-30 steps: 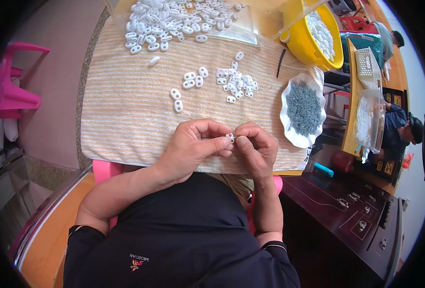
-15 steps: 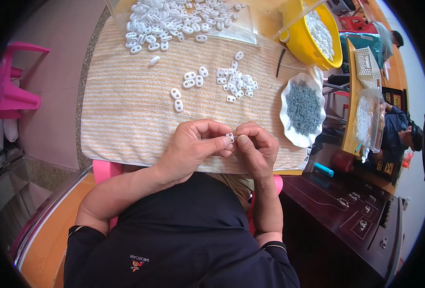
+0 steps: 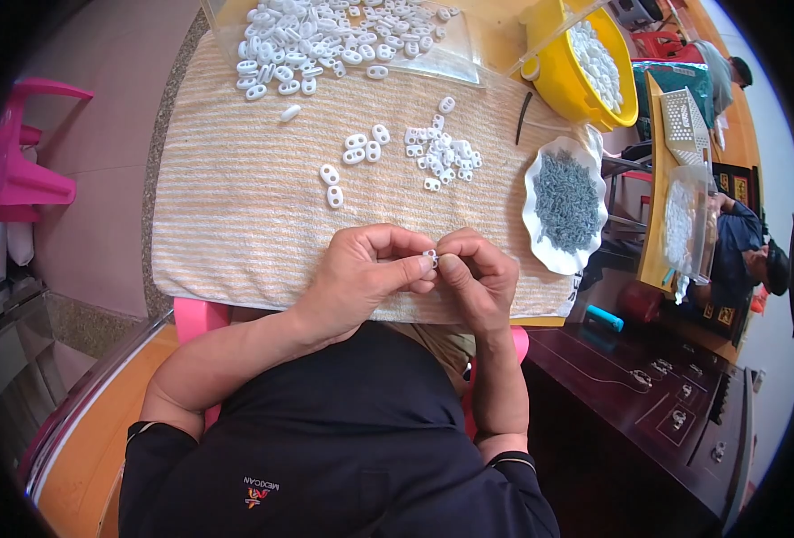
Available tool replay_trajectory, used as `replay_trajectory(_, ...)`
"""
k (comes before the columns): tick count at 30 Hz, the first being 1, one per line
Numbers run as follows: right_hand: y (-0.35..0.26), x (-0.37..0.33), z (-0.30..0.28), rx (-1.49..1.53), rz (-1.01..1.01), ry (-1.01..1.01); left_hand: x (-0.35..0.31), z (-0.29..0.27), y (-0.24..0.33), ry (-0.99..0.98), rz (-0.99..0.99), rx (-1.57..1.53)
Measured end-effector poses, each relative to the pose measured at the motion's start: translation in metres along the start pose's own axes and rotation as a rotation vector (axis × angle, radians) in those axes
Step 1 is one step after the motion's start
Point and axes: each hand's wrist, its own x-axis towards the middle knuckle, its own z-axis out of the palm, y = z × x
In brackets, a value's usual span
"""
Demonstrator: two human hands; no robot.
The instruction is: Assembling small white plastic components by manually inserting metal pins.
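Note:
Near the front edge of the towel, my left hand (image 3: 357, 273) pinches a small white two-holed plastic piece (image 3: 430, 257) between thumb and fingers. My right hand (image 3: 482, 291) meets it from the right, thumb and forefinger pressed together at the piece's edge; whatever lies between those fingertips is hidden. Beyond the hands lies a cluster of small white two-holed pieces (image 3: 439, 158). Several larger white oval two-holed pieces (image 3: 354, 155) sit to its left. A scalloped white dish (image 3: 533, 235) full of small grey slender parts (image 3: 565, 202) stands right of my right hand.
A clear tray (image 3: 455, 58) spills white oval pieces (image 3: 298, 40) at the back. A yellow tub (image 3: 545, 76) of white parts stands back right, near a thin black strip (image 3: 523, 117). The striped towel (image 3: 236, 206) covers the table. Other people (image 3: 742, 251) sit farther right.
My right fingertips have shifted very slightly left, closer against the white piece. My left hand keeps its pinch, and the pieces on the towel stay where they were.

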Motion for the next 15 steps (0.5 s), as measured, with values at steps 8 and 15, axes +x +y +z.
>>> replay_trajectory(8, -0.0003, 0.0004, -0.0003, -0.024, -0.006, -0.008, -0.0007, -0.0008, -0.0045, 0.009, 0.031, -0.007)
replay_trajectory(15, -0.0036, -0.0002, 0.0013, -0.063, 0.02, -0.022, -0.0016, -0.0012, -0.0088, 0.03, 0.075, 0.055)
